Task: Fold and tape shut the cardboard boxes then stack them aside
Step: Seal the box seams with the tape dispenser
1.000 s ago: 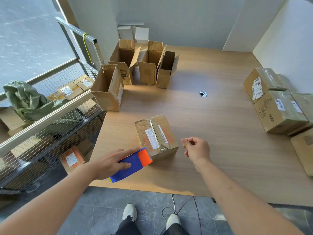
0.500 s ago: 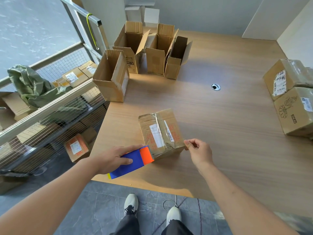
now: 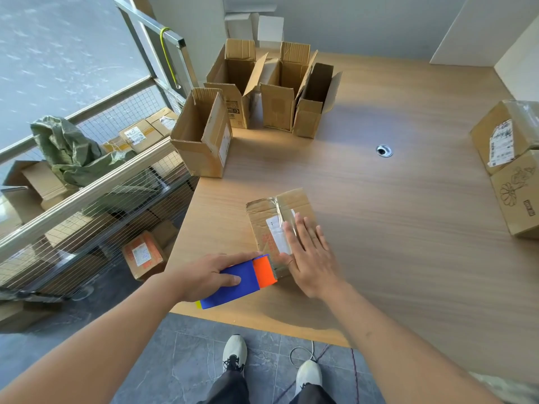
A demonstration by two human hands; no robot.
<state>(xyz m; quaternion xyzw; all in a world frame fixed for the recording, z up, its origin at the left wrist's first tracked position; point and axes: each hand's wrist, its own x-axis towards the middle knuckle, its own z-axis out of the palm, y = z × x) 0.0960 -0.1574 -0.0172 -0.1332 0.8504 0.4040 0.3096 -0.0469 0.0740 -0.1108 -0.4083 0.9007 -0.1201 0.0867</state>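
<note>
A small closed cardboard box (image 3: 268, 217) with a white label and clear tape lies near the table's front left. My right hand (image 3: 310, 258) rests flat on its top, fingers spread, covering the near right part. My left hand (image 3: 210, 275) grips a blue and orange tape dispenser (image 3: 242, 281), whose orange end touches the box's near edge. Several open boxes stand at the back left, the nearest one (image 3: 201, 135) by the table's left edge. Taped boxes (image 3: 513, 170) are stacked at the right edge.
The wooden table (image 3: 393, 228) has a cable hole (image 3: 384, 150) in its middle. A wire-mesh rail (image 3: 87, 199) runs along the left, with more boxes and a green bag (image 3: 70, 153) behind it. My shoes and a cable are on the tiled floor below.
My right hand has moved from pinching at the box's near right corner to lying flat and open on the box's top. The left hand still holds the dispenser at the box's near edge.
</note>
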